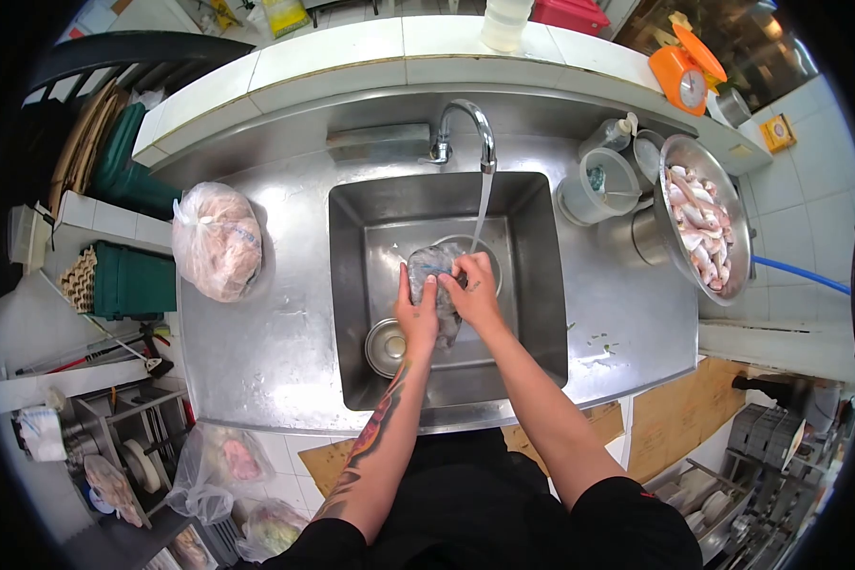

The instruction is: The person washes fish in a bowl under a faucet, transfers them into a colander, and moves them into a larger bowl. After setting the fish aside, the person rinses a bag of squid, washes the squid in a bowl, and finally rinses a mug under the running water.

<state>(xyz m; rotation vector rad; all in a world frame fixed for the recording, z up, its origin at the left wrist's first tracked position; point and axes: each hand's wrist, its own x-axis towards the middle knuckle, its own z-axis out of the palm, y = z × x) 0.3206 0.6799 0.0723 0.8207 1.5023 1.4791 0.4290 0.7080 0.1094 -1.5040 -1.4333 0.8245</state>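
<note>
Over the steel sink, my left hand and my right hand both grip a greyish clear plastic bag with something dark inside that I cannot make out. My right fingers are pinched at the bag's upper right part, and my left thumb presses on its front. Water runs from the curved faucet just beside the bag. Behind it shows the rim of a round clear container. A small metal bowl sits in the sink's lower left, beside my left wrist.
A tied bag of pale meat lies on the left counter. At the right stand a steel bowl of pinkish fish, a white tub and a soap bottle. An orange scale sits on the tiled ledge.
</note>
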